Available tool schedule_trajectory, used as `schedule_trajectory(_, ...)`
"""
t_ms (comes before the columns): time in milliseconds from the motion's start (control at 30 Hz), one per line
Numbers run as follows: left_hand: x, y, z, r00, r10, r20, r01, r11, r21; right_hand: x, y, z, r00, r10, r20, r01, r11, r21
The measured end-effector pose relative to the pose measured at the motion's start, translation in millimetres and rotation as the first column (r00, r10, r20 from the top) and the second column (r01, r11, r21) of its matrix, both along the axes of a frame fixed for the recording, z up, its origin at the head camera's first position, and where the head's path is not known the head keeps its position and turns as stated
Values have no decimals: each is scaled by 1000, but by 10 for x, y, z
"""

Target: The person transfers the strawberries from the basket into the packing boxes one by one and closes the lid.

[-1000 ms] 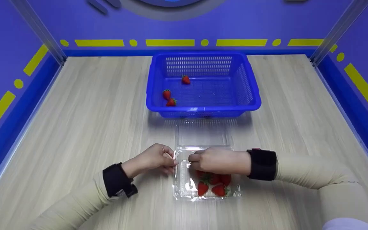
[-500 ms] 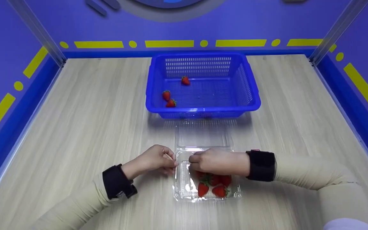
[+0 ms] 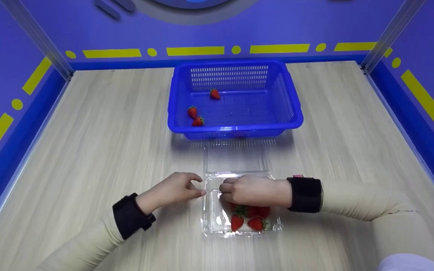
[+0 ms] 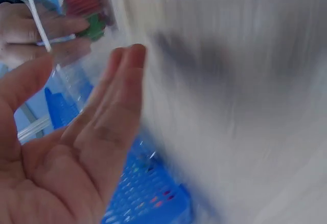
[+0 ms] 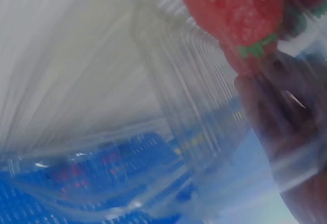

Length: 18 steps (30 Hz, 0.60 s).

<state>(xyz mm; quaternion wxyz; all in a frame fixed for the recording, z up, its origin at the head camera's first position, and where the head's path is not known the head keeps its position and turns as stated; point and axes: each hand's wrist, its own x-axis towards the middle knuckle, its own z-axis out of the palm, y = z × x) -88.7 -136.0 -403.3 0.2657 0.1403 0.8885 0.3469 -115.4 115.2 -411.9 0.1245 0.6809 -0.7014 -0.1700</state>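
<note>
Hanging relaxed beside clear box (image 3: pixel 213 222): left hand (image 3: pixel 172 190) | at strawberries (image 3: pixel 237 223): right hand (image 3: pixel 252 191) (can't tell whether gripping)

Wrinkled beige sleeves (image 3: pixel 356 198), left and right. Black wristbands (image 3: pixel 131 216), right one with small red tag (image 3: pixel 298 176). White cloth (image 3: pixel 409 262) near right.

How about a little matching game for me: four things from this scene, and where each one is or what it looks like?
Things:
1. Blue basket
2. Left hand
3. Right hand
4. Right wristband

Places and looks:
A. Over the clear container
B. Far side of the table
C. Black
D. Holding nothing, just left of the container

Pairs: 1-B, 2-D, 3-A, 4-C
</note>
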Motion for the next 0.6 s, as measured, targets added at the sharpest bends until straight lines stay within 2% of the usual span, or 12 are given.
schedule_trajectory(67,-40,-57,138,999,-48,-13,46,992,-119,-8,0,75,1000,18,-6,-18,1000,-2)
schedule_trajectory(133,-106,-147,339,995,-96,-15,90,970,-224,-30,-7,197,998,9,69,-8,1000,-10)
schedule_trajectory(167,-148,-200,460,993,-114,-22,104,961,-258,-48,-12,278,995,2,105,-1,1000,-17)
schedule_trajectory(233,-240,-307,727,990,-128,-55,108,957,-270,-98,-21,476,979,-35,202,43,998,-34)
schedule_trajectory(267,-289,-359,860,989,-126,-83,102,963,-248,-133,-19,583,968,-50,245,66,996,-56)
schedule_trajectory(333,-382,-452,1110,983,-104,-152,78,983,-166,-225,-14,793,958,-55,281,95,987,-131)
schedule_trajectory(433,-520,-559,1420,968,-17,-252,6,999,-46,-402,-12,1079,958,-25,285,111,950,-291)
schedule_trajectory(533,-673,-623,1629,944,100,-316,-94,995,35,-601,-13,1336,951,-25,309,157,898,-410)
schedule_trajectory(600,-784,-643,1710,918,171,-358,-154,985,75,-740,-8,1495,929,-51,366,222,870,-441)
